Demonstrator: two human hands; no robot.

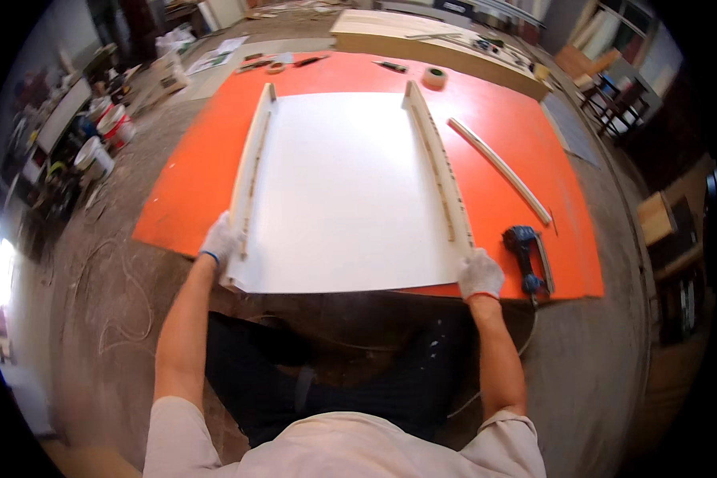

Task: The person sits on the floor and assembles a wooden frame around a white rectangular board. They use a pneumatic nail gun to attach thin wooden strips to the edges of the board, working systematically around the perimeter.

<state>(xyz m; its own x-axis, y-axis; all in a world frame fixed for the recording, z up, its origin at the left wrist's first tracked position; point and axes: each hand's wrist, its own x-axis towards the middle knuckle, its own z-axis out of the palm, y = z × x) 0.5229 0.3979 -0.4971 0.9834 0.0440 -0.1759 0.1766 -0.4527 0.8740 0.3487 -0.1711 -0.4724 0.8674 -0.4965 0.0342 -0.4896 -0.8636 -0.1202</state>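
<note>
A white panel (346,191) lies before me, with a pale wooden side board (252,159) standing along its left edge and a matching right side board (436,151) along the other. Thin wooden strips run along the inner faces of both boards. My left hand (223,240), in a white work glove, is closed around the near end of the left board. Also gloved, my right hand (481,276) is closed at the near end of the right board, by the panel's front corner. The fingertips of both hands are partly hidden.
An orange work surface (185,171) carries the panel. On its right lie a dark-blue air nailer (524,255) with a hose and a long wooden strip (498,169). A tape roll (434,77) and small tools sit behind. Buckets (115,127) stand on the left floor.
</note>
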